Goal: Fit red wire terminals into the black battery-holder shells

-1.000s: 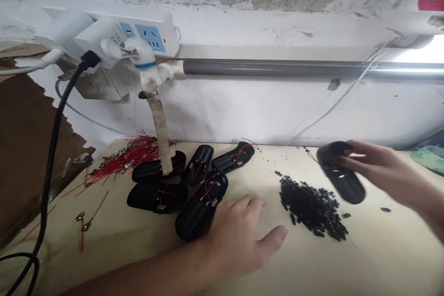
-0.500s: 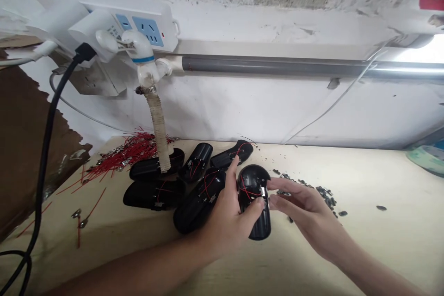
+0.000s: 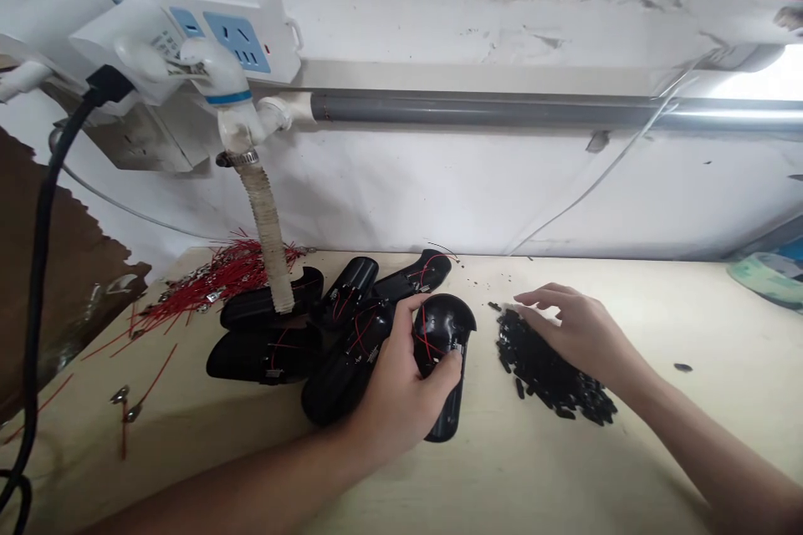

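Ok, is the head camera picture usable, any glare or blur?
Head view: glare washes out the wall past the grey pipe; the left hand and right hand look sharp; the black shell in the left hand is dark, showing little surface detail.

Bright, even light, glare at upper right (image 3: 749, 75), soft shadows, bowed edges

On the desk (image 3: 565, 476), the shells (image 3: 263, 355) are lying together near the back edge. The wires (image 3: 219, 276) are lying behind them, toward the left side. The pile of small parts (image 3: 552, 368) is lying to the right of the shells, and a tape roll (image 3: 769, 280) is sitting in the back right corner. The hose (image 3: 267, 238) is hanging down before the wall (image 3: 439, 192) and is ending on the shells.
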Available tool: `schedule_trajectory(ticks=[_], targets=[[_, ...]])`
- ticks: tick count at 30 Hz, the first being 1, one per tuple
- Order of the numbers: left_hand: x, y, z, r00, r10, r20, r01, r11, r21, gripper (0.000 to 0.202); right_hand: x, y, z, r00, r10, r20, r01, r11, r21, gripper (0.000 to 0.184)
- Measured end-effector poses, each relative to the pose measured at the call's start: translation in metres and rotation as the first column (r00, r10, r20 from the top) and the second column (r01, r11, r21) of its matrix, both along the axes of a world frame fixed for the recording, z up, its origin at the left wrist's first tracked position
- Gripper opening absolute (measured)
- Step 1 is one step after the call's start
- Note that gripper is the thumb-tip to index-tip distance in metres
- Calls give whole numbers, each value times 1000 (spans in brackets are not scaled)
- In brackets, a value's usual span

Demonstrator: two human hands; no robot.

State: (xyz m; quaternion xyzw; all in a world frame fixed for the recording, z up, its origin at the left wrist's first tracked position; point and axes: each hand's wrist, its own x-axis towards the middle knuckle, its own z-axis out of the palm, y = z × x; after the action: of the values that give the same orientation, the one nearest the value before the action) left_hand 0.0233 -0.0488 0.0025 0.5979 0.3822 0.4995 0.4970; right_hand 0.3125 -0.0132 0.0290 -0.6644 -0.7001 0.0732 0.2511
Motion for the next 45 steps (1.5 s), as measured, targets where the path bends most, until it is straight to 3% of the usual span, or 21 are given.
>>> schedule_trajectory(ticks=[3, 7, 14, 17, 20, 23, 27, 31, 35, 45], targets=[[1, 1, 3, 1000, -7, 20, 8, 1000, -16, 41, -6, -1, -5, 998, 60, -16, -60, 998, -26, 45], [1, 0, 4, 999, -32, 24, 33, 999, -27, 40, -17, -2, -9, 997, 72, -19, -71, 997, 35, 46], [1, 0, 4, 1000, -9, -21, 8, 999, -36, 43, -25, 9, -18, 998, 56, 35, -59, 995, 84, 25], [1, 0, 4, 1000, -2, -1, 2, 998, -59, 44, -28, 5, -14, 998, 58, 32, -61, 991, 119, 24], [2, 2, 3, 1000, 21, 18, -20, 998, -59, 45, -39, -8, -3, 992, 84, -93, -71, 989, 133, 26], [3, 3, 2, 998, 42, 49, -39, 998, -52, 44, -59, -26, 8, 932, 108, -345, -113, 994, 6, 29], [2, 3, 2, 993, 58, 105, -54, 998, -45, 41, -90, -46, 15, 791, 134, -596, -259, 957, -129, 33], [-1, 3, 2, 984, 51, 172, -40, 997, -65, 35, -105, -54, 10, 696, 119, -708, -297, 946, -132, 29], [-1, 3, 1, 990, 42, 136, -34, 997, -63, 38, -105, -59, 2, 609, 126, -783, -285, 956, -68, 30], [-2, 3, 3, 996, -20, 89, 26, 998, -66, 39, -104, -61, -2, 620, 130, -774, -222, 975, -14, 14]])
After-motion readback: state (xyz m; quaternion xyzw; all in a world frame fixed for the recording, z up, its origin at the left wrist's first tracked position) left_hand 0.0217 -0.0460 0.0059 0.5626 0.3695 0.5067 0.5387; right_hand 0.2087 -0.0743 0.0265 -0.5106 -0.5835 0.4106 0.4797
